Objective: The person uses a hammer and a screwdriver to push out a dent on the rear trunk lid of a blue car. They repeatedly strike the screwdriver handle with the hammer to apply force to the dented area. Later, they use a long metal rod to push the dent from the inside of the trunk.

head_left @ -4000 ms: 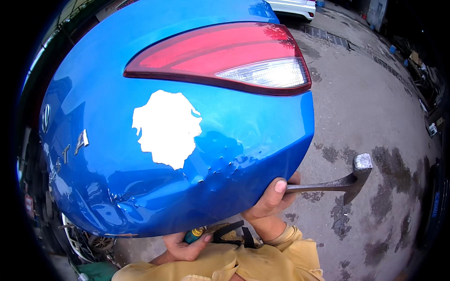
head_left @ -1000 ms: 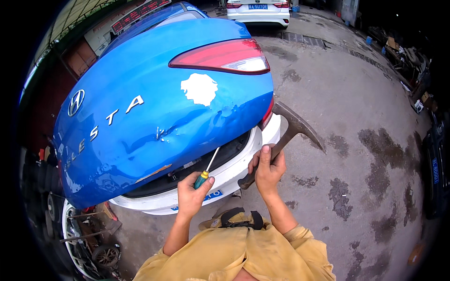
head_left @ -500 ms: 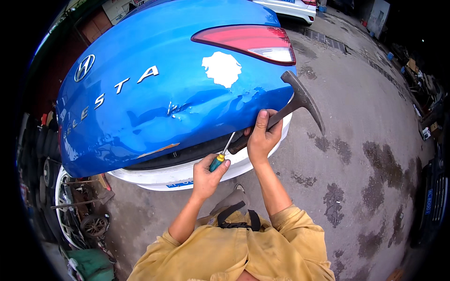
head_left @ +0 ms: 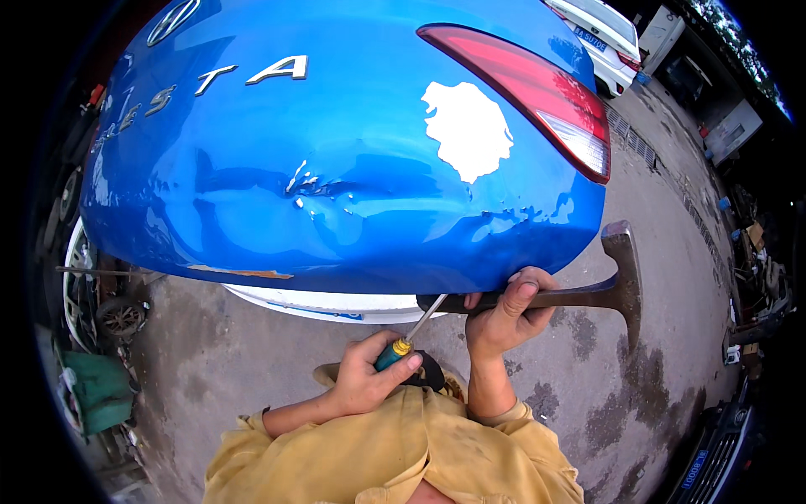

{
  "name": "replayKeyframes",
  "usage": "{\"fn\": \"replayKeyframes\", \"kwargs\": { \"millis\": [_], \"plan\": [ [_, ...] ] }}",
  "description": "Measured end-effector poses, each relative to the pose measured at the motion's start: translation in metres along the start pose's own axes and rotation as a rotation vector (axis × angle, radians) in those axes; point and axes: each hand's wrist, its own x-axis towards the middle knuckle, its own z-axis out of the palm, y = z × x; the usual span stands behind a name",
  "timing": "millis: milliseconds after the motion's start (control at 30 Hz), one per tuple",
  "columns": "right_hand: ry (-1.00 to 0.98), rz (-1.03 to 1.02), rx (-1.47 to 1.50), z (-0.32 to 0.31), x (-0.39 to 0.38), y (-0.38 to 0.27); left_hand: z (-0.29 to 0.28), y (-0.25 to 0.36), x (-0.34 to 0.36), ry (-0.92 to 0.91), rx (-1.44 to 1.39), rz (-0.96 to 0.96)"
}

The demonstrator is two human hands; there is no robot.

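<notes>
A blue trunk lid (head_left: 353,239) fills the upper middle, with a creased dent, chipped paint and a large white bare patch (head_left: 468,130). In my left hand (head_left: 363,380) is a screwdriver (head_left: 393,354) with a green and yellow handle, its shaft slanting up to the right. The shaft's tip reaches the lid's lower edge, where I cannot make out its end. My right hand (head_left: 501,328) is closed around the dark handle of a hammer (head_left: 623,273) just under that edge, its fingertips against the lid. The hammer's head, with one long tapered end, sticks out to the right.
Below the lid shows a white bumper (head_left: 323,304). A red and clear tail light (head_left: 537,97) is at upper right, with a white car (head_left: 600,38) behind. A dark car front (head_left: 714,449) stands at lower right. Car parts and a green container (head_left: 96,391) are on the left.
The lid looks larger and closer, and the dark gap above the bumper no longer shows. My right hand and the hammer have turned, so its handle lies nearly level. Both hands keep their tools.
</notes>
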Motion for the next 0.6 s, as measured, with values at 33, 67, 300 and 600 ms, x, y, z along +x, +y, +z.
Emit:
{"fn": "replayKeyframes", "kwargs": {
  "millis": [33,67,300,600],
  "plan": [
    [-0.039,0.026,0.038,-0.001,0.004,-0.003,0.008,0.0,-0.002,0.033,-0.026,0.005],
    [-0.077,0.055,0.071,-0.003,0.008,-0.006,0.017,-0.001,-0.004,0.063,-0.054,0.007],
    [-0.339,0.261,0.193,-0.04,0.043,-0.011,0.092,0.031,0.01,0.405,-0.345,0.077],
    [-0.413,0.286,0.197,-0.056,0.055,-0.005,0.116,0.027,0.012,0.673,-0.037,0.088]
  ]
}}
